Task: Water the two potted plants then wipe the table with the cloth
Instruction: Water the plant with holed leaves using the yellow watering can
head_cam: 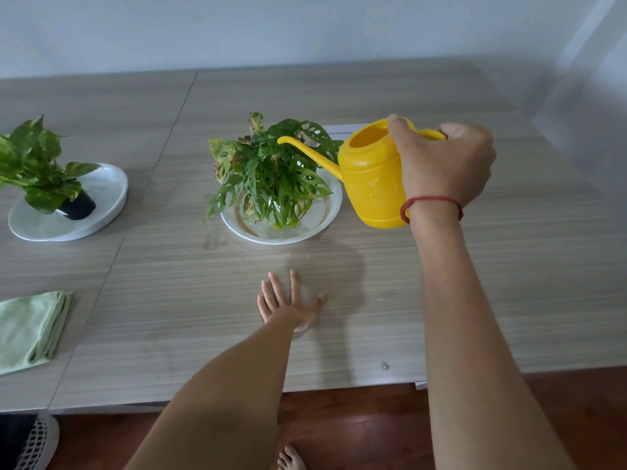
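Note:
My right hand (pixel 441 161) grips the handle of a yellow watering can (pixel 369 178), held above the table with its spout reaching left over a holed-leaf plant (pixel 271 171). That plant stands in a white dish (pixel 322 218) at the table's middle. A second plant (pixel 34 164) in a black pot (pixel 79 206) sits on a white plate (pixel 105 195) at the far left. A folded green cloth (pixel 30 329) lies at the front left. My left hand (pixel 288 303) rests flat on the table, fingers spread, in front of the middle plant.
The grey wood-grain table (pixel 509 266) runs back to a pale wall. A small water drop (pixel 384 365) lies near the front edge. Below the edge are a dark wooden floor, a bare foot (pixel 291 457) and a meshed shoe (pixel 30 442).

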